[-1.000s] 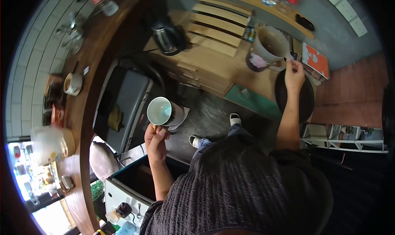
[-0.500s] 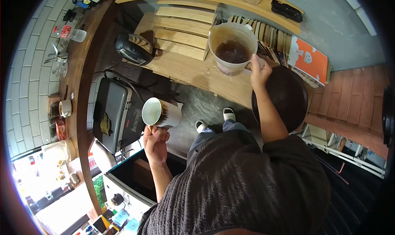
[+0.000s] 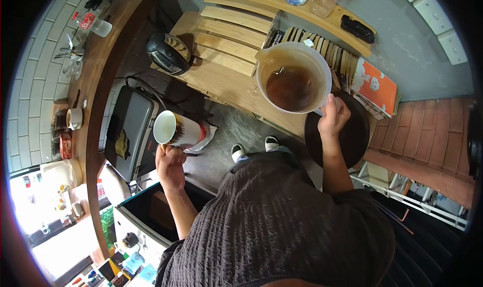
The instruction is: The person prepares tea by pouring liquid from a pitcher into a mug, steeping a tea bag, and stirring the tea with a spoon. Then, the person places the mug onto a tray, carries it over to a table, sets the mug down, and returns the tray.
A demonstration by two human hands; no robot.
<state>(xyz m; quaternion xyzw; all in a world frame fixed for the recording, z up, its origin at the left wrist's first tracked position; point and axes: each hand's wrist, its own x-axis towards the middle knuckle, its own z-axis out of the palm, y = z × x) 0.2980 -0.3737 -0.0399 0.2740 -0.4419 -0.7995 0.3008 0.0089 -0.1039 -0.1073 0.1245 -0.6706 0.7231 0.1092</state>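
Note:
My left hand (image 3: 171, 166) is closed round the handle of a white mug (image 3: 188, 130) with a dark and gold pattern. The mug is tilted, its pale inside facing left, and I see no liquid in it. In my right hand (image 3: 332, 117) is the handle of a translucent measuring jug (image 3: 322, 80). Brown liquid (image 3: 293, 88) covers its bottom, and its spout points to the upper left. The jug is held above the front of the wooden bench, well apart from the mug.
A black kettle (image 3: 169, 54) stands on the wooden bench (image 3: 216, 78) beside a slatted rack (image 3: 236, 23). Books (image 3: 322, 48) and an orange notebook (image 3: 375, 86) line the wall. A round dark tray (image 3: 347, 146) sits at right. At left are a grey case (image 3: 128, 128) and an open bin (image 3: 156, 209).
The jug has come lower and nearer to me, showing more of its inside. My left hand has moved left with the mug. The view has shifted slightly.

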